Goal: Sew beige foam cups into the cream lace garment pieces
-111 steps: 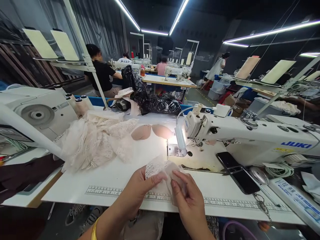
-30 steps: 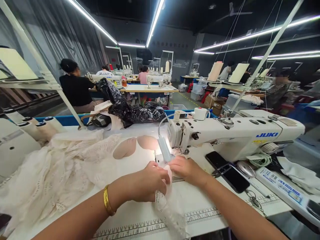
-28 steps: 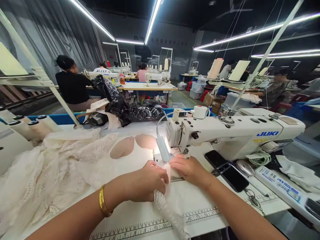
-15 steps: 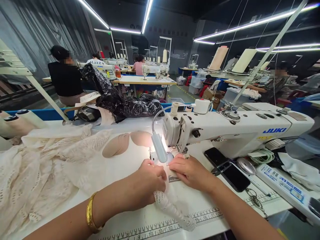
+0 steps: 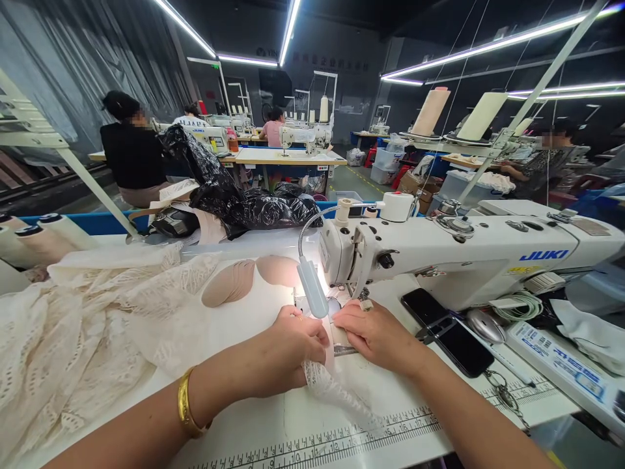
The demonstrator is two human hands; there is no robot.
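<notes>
Closed around a strip of white lace (image 5: 336, 394), my left hand (image 5: 297, 348) is just in front of the sewing machine's needle area. The lace hangs from beneath its fingers toward the table's front edge. My right hand (image 5: 378, 332) is bent, with fingertips pressed together at the edge of a pale pink fabric piece (image 5: 328, 339) between the hands. The white sewing machine (image 5: 439, 244) stands behind both hands; its needle is hidden. A small grey lamp (image 5: 312, 286) lights the spot. Beige oval fabric pieces (image 5: 228, 284) lie stacked behind my left hand.
A heap of cream lace fabric (image 5: 73, 332) covers the table's left. Phones (image 5: 463, 345), a mouse (image 5: 486, 326) and a white box (image 5: 561, 361) lie on the right. Behind are a black plastic bag (image 5: 273, 208) and thread cones (image 5: 61, 231). Co-workers sit farther off.
The camera view has shifted slightly, so the scene sits a little farther right. Both hands stay by the needle area, and the lace end has slid slightly on the table.
</notes>
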